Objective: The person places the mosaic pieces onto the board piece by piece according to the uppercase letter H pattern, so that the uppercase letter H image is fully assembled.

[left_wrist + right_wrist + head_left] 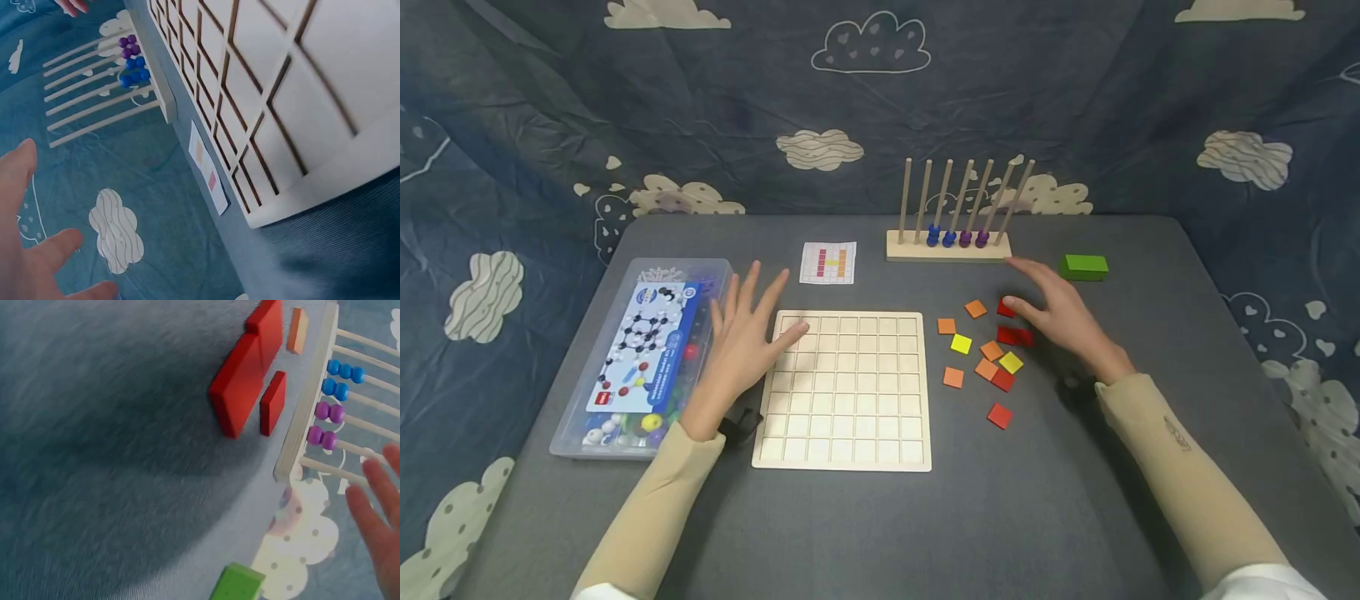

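My left hand [741, 342] is spread with straight fingers over the gap between the wooden grid board [842, 392] and the plastic box, holding nothing. To the right, my right hand [1063, 312] hovers with loosely extended fingers beside the red tiles [1017, 336]. Nothing is between its thumb and fingers in the right wrist view. Orange tiles [953, 377] and yellow tiles [960, 343] lie scattered right of the board, with several red ones among them. The board's square cells hold no tiles. A small pattern card [827, 262] with coloured squares lies behind the board.
A clear plastic box [568, 417] of coloured balls with a printed label stands at the left. Behind the tiles is a wooden peg stand [947, 247] with blue and purple beads. A green block [1083, 267] sits at the back right. Patterned cloth hangs behind the table.
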The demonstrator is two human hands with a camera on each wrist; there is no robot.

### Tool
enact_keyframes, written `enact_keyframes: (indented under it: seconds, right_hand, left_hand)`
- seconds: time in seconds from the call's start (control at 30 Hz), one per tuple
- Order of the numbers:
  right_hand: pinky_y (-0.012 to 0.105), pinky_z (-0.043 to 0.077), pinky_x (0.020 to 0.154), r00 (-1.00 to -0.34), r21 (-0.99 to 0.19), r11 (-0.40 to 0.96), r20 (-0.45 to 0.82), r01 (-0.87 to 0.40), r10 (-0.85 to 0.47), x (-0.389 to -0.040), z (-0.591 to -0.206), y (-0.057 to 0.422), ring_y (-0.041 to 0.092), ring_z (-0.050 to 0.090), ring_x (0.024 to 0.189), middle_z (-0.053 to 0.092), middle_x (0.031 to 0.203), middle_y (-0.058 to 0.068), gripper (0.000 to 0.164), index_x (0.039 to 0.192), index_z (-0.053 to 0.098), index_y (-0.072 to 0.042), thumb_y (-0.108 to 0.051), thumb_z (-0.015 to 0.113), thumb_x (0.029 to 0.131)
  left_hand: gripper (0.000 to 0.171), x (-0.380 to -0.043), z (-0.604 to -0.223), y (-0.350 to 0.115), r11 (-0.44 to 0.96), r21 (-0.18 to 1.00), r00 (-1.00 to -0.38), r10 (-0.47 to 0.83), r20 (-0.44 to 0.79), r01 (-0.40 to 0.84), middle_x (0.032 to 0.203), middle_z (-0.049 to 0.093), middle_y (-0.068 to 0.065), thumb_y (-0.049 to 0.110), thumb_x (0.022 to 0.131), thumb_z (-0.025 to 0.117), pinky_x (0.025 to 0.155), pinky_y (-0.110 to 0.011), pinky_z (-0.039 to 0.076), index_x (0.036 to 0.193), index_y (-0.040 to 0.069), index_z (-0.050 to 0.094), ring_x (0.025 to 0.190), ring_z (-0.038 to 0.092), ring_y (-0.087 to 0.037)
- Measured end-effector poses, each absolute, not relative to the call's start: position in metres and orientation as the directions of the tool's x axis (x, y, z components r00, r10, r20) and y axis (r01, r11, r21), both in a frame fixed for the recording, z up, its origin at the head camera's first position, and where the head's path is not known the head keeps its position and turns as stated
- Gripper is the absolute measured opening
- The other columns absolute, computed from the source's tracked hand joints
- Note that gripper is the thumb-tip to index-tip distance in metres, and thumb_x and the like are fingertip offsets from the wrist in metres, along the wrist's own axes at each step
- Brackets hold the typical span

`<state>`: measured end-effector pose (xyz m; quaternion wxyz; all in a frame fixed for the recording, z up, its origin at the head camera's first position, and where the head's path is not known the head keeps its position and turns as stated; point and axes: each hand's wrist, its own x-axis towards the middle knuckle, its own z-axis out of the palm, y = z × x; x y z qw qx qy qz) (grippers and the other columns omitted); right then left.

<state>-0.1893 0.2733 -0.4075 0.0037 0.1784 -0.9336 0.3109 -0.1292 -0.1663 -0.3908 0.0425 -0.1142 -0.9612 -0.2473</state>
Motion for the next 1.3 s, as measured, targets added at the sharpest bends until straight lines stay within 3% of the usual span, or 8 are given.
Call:
enact_keyframes:
  seconds: [0.27,0.43,0.53,0.77,0.83,1.07,1.3]
  right_hand:
    - [0.053,0.031,0.104,-0.955,-0.793,0.585,-0.013,-0.171,-0.297,-0.202,-0.413,0.274,0.033,0.042,0.126,0.046,0.139,0.014,0.054,0.141,0.045,-0.009,-0.012,0.066,0.091]
    - [0.052,0.033,0.103,-0.948,-0.854,0.514,-0.097,-0.077,-0.303,-0.211,-0.419,0.282,0.032,0.045,0.123,0.05,0.134,0.016,0.044,0.135,0.049,-0.004,-0.005,0.062,0.092]
    - [0.051,0.036,0.101,-0.944,-0.864,0.503,-0.143,-0.028,-0.298,-0.214,-0.422,0.285,0.031,0.046,0.121,0.051,0.132,0.018,0.042,0.133,0.05,-0.001,0.0,0.06,0.092]
    - [0.021,0.045,0.084,-0.924,-0.842,0.539,-0.228,0.028,-0.308,-0.217,-0.422,0.29,0.033,0.048,0.117,0.05,0.132,0.023,0.044,0.134,0.048,0.004,0.001,0.06,0.091]
    - [0.018,0.045,0.082,-0.922,-0.835,0.549,-0.235,0.03,-0.307,-0.217,-0.424,0.29,0.034,0.048,0.116,0.05,0.131,0.024,0.043,0.132,0.048,0.005,0.001,0.06,0.091]
    - [0.025,0.044,0.087,-0.929,-0.806,0.59,-0.251,0.044,-0.273,-0.219,-0.43,0.29,0.033,0.049,0.113,0.052,0.129,0.024,0.041,0.13,0.05,0.006,0.003,0.06,0.09]
    - [0.027,0.043,0.086,-0.929,-0.781,0.62,-0.28,0.072,-0.244,-0.221,-0.434,0.288,0.032,0.047,0.111,0.052,0.126,0.023,0.04,0.128,0.051,0.005,0.005,0.06,0.088]
  left_hand:
    - [0.077,-0.1,-0.399,-0.175,0.681,0.699,-0.957,0.29,0.012,0.216,0.16,0.001,-0.01,0.044,0.093,0.06,0.102,-0.072,0.009,0.155,0.024,0.018,0.143,0.0,-0.039]
    - [0.078,-0.079,-0.41,-0.18,0.621,0.763,-0.945,0.325,-0.039,0.182,0.159,0.008,-0.016,0.036,0.091,0.064,0.103,-0.068,0.016,0.154,0.017,0.021,0.142,0.01,-0.041]
    - [0.08,-0.068,-0.418,-0.183,0.616,0.772,-0.947,0.316,-0.058,0.158,0.157,0.013,-0.018,0.032,0.089,0.068,0.104,-0.066,0.018,0.153,0.011,0.023,0.141,0.013,-0.04]
    - [0.094,-0.048,-0.43,-0.192,0.643,0.755,-0.944,0.312,-0.105,0.128,0.156,0.014,-0.022,0.032,0.083,0.075,0.105,-0.064,0.019,0.152,0.001,0.019,0.14,0.015,-0.042]
    - [0.098,-0.045,-0.431,-0.195,0.645,0.753,-0.937,0.329,-0.119,0.131,0.156,0.012,-0.022,0.032,0.081,0.077,0.106,-0.064,0.017,0.152,-0.001,0.017,0.141,0.012,-0.043]
    - [0.113,-0.041,-0.439,-0.197,0.646,0.744,-0.902,0.406,-0.146,0.17,0.157,0.003,-0.024,0.035,0.073,0.083,0.107,-0.064,0.008,0.15,-0.006,0.011,0.141,-0.001,-0.043]
    - [0.12,-0.041,-0.441,-0.194,0.693,0.69,-0.901,0.411,-0.136,0.212,0.156,0.001,-0.025,0.035,0.067,0.087,0.105,-0.067,0.005,0.149,-0.009,0.011,0.141,-0.003,-0.045]
